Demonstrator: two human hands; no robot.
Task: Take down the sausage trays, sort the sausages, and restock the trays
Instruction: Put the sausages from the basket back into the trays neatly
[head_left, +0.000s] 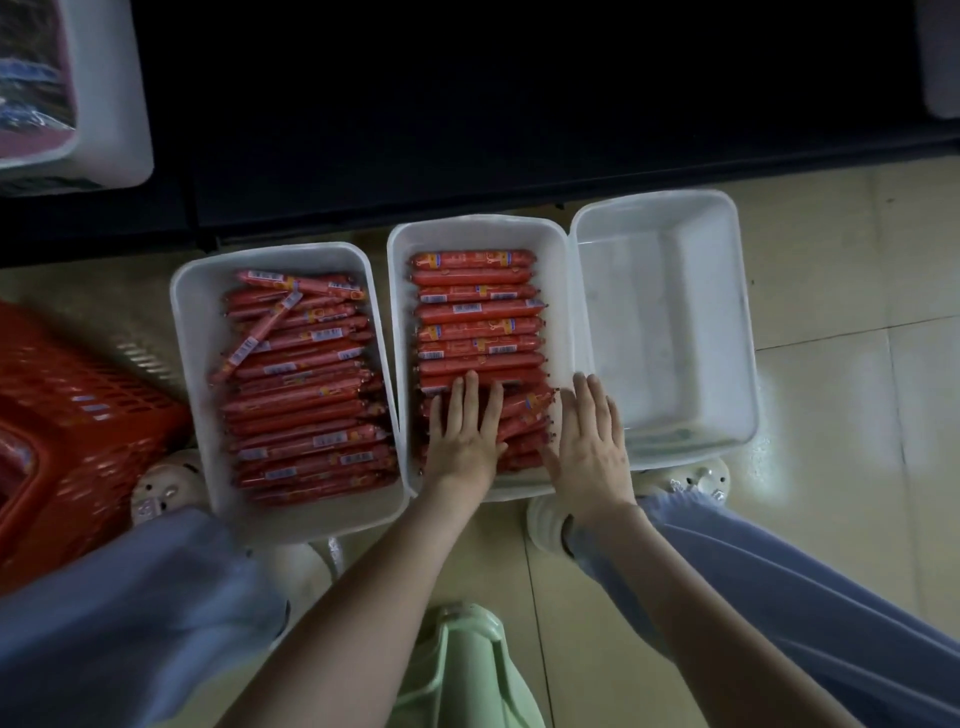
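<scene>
Has the left tray (182, 312) packed with sausages (301, 405), one askew on top. Presses left hand (465, 428), fingers spread, flat on the sausages of the middle tray (397, 291), seemingly levelling rows; lays right hand (589, 439) flat over their right ends, probably squaring them. Leaves right tray (670, 312) unfilled, likely next.

Place: a shop, seen at floor level before the shelving.
Evidence, placed from the middle tray (399, 332): in it, wrapped red sausages (478, 312) laid in rows, barcode labels showing; just beside it on the left, the left tray (184, 364), white and of like kind, packed with thin sausages (301, 400) that are also barcoded; against it on the right, the right tray (670, 322), white; well to its left, a red plastic mesh basket (67, 415); beyond it, a dark shelf unit (467, 130); up and left of it, a white bin (111, 104) of packaged goods; up and right, a second bin (941, 57), only its corner showing; under it, a pale tiled floor (841, 374).
</scene>
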